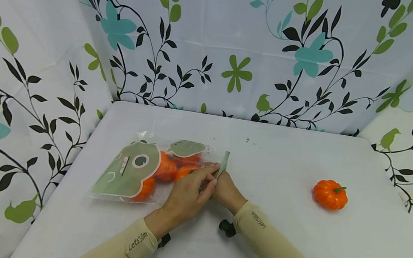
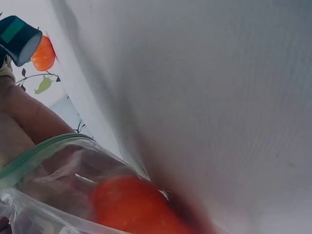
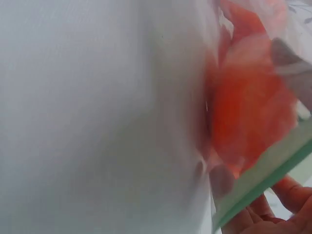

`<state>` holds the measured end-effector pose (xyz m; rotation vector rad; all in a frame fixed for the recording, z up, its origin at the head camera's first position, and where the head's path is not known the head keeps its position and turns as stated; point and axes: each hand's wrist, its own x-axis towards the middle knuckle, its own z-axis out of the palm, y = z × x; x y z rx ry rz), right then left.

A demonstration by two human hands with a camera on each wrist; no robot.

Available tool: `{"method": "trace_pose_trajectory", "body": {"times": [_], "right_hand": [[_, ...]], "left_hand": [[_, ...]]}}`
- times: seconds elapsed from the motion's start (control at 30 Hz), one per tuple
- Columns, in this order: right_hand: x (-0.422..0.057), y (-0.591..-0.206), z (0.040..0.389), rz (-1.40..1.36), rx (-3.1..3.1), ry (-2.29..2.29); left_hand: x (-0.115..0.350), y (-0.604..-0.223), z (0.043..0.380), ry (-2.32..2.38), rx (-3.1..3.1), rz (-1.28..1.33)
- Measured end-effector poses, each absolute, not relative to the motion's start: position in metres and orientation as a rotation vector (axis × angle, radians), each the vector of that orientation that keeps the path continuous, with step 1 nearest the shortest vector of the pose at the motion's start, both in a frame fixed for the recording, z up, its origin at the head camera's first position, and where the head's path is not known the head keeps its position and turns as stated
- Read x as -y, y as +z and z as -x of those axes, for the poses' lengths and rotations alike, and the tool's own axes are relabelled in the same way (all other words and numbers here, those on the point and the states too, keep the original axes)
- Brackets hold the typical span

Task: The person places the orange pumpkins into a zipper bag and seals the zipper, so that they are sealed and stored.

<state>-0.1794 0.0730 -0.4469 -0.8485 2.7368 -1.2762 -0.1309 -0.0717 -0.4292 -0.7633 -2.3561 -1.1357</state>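
A clear zip bag (image 1: 113, 180) printed with a pale green cartoon creature lies at the left middle of the table. Several small orange toy pumpkins (image 1: 166, 168) show through its plastic. My left hand (image 1: 188, 195) pinches the bag's edge near its mouth. The green zip strip (image 1: 224, 163) stands up there. Against that strip is my right hand (image 1: 227, 192), its fingers partly hidden behind the strip and plastic, so I cannot tell what they hold. In the left wrist view, the mouth gapes beside a red-orange pumpkin (image 2: 131, 204).
Another orange pumpkin (image 1: 330, 195) with a green stem sits alone on the white table (image 1: 285, 158), toward the right. Patterned cloth (image 1: 219, 38) with leaves and flowers hangs behind and at both sides. A dark wrist camera (image 1: 227, 228) juts out under the right wrist.
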Motion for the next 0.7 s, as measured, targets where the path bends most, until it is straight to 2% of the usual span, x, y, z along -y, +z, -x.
{"method": "trace_pose_trajectory", "body": {"times": [0.23,0.7], "right_hand": [[-0.093,-0.438,0.177,0.454,-2.472,-1.47],[-0.104,-0.43,0.167,0.572,-2.426,-1.465]], "left_hand": [[0.074,-0.428,0.132,-1.133,2.365,0.746],[0.072,-0.428,0.132,-1.123,2.352,0.727]]}}
